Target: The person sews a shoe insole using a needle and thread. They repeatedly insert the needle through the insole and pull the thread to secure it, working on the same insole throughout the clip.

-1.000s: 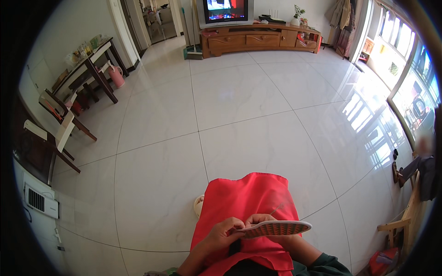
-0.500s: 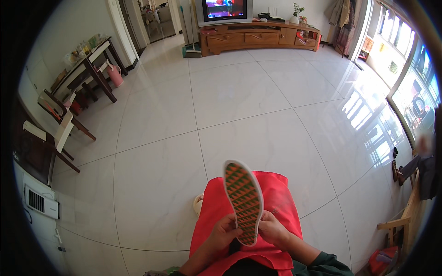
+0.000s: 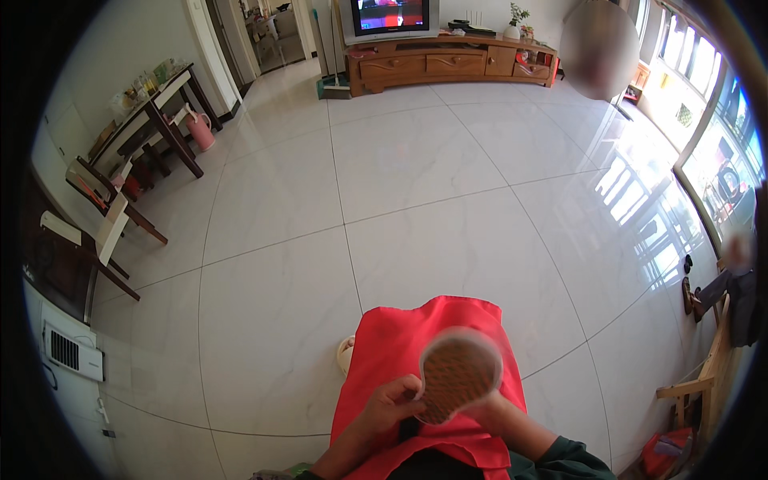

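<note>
A shoe sole (image 3: 459,380) with an orange and green patterned underside and a white rim is tilted above my lap, blurred by motion. At its lower left edge, the thumb and bent fingers of my left hand (image 3: 390,406) are closed on the rim. Behind the sole, my right hand (image 3: 485,410) grips it from the right; its fingers are mostly hidden. Under both hands a red apron (image 3: 384,336) covers my lap and knees.
Pale tiled floor (image 3: 272,320) stretches ahead to a wooden TV cabinet (image 3: 456,66). Chairs (image 3: 112,232) and a table (image 3: 188,76) line the left wall. At right, a seated person (image 3: 716,296) is beside a wooden bench frame (image 3: 708,376). My light slipper (image 3: 344,356) shows beside the apron.
The shoe sole has turned from upright to a foreshortened tilt toward the right. My right hand has gone behind it. A blurred round patch now covers the far right corner.
</note>
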`<state>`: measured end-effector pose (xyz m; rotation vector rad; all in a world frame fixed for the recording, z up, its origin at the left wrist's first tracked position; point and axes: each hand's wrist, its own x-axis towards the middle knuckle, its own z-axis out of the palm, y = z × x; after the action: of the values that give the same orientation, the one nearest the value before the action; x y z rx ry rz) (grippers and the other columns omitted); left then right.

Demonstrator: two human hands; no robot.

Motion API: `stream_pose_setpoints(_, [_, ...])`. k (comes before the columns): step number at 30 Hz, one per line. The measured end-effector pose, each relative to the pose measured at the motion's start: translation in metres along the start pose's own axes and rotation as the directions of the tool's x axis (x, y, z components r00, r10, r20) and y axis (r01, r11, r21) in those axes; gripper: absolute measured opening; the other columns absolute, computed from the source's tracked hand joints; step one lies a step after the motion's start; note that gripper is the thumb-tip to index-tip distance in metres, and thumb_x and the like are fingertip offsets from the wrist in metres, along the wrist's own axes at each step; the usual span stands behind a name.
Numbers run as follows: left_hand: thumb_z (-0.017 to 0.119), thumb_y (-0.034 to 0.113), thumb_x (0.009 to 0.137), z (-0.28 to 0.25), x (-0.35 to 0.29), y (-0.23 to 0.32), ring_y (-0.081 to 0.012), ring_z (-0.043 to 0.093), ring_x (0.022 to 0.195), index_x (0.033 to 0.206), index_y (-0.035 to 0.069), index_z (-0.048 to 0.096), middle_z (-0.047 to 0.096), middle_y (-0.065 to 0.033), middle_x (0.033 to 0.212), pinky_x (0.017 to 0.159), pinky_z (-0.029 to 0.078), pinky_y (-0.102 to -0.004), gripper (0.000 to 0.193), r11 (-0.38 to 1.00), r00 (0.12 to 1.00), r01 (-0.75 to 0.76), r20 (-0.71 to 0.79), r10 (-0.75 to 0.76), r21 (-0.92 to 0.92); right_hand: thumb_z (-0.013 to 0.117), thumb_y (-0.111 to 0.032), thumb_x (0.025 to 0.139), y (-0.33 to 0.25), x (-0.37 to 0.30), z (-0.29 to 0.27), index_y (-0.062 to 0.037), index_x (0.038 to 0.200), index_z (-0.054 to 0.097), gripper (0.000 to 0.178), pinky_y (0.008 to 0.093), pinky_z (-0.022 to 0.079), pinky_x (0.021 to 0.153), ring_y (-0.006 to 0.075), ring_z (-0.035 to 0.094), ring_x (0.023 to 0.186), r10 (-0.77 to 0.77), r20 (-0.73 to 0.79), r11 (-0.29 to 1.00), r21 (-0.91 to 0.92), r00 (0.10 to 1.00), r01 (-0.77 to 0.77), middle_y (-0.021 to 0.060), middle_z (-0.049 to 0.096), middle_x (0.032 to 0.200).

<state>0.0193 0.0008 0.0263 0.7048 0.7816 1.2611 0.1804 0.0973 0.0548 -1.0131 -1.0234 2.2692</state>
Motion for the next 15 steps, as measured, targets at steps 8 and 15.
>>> stream_pose_setpoints(8, [0.060,0.001,0.084,-0.015,0.005,-0.002,-0.0200,0.064,0.090,0.115,0.007,0.047,0.061,-0.0090,0.106,0.068,0.058,-0.0356,0.033,0.896,0.974,-0.196,-0.184,0.131,-0.399,0.044,-0.012,0.096,-0.043,0.015,-0.078,-0.0079,0.093,0.049,0.007,0.0138,0.031,0.037,0.0046,0.046,0.059,0.023,0.033,0.859,0.510,0.999,-0.036,0.0013,0.052,0.083])
stream_pose_setpoints(15, [0.059,0.000,0.085,-0.025,0.000,0.021,-0.0225,0.063,0.096,0.117,0.009,0.047,0.059,-0.0100,0.109,0.072,0.059,-0.0355,0.036,0.771,0.918,-0.376,-0.317,0.236,-0.515,0.042,-0.003,0.090,-0.059,0.017,-0.156,-0.0063,0.076,0.042,0.014,0.0172,0.039,0.053,0.0080,0.033,0.055,-0.171,-0.160,0.655,0.719,0.972,0.234,-0.0010,0.038,0.068])
